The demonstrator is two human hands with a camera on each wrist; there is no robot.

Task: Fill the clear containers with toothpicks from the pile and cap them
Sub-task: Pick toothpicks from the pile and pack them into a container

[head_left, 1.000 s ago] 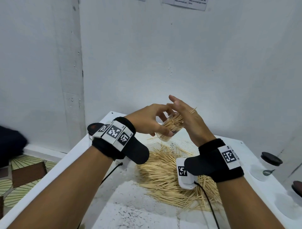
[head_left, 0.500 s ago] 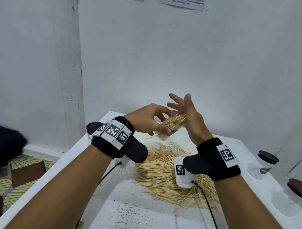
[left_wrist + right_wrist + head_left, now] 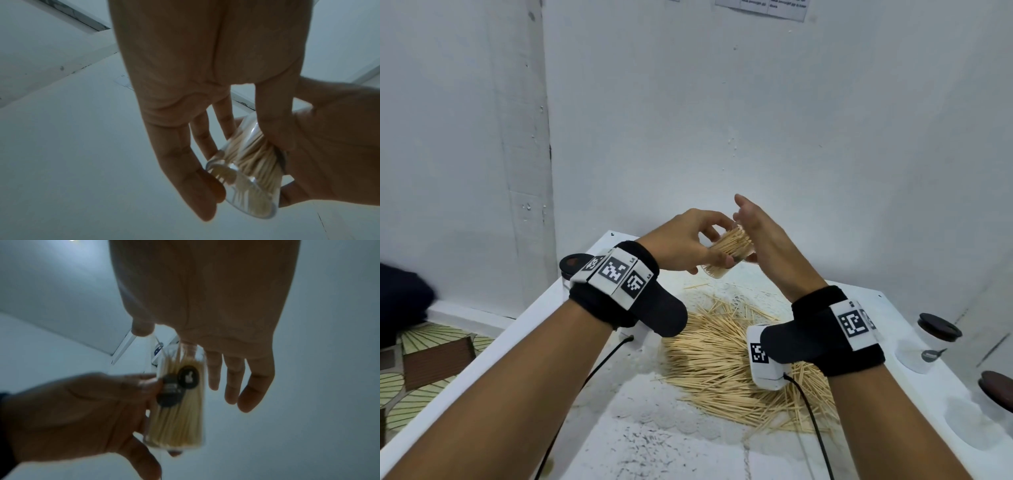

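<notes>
My left hand (image 3: 709, 240) grips a clear container (image 3: 729, 251) packed with toothpicks and holds it tilted in the air above the table. In the left wrist view the thumb and fingers (image 3: 185, 162) wrap the container (image 3: 252, 170) near its base. My right hand (image 3: 753, 222) is flat, its fingers straight, and its palm presses against the container's open end. The right wrist view shows the container (image 3: 180, 402), with dark stickers on it, under that palm (image 3: 205, 296). A big pile of toothpicks (image 3: 722, 359) lies on the white table (image 3: 654, 445) below.
Two containers with dark caps (image 3: 931, 339) (image 3: 996, 394) stand at the table's right edge. Another dark cap (image 3: 571, 263) shows behind my left wrist at the left edge. Grey walls close the back. Patterned floor (image 3: 421, 359) lies left of the table.
My right hand went from spread fingers to a flat palm against the container's mouth. The toothpick ends that stuck out past it now sit further in. Both hands stayed above the pile.
</notes>
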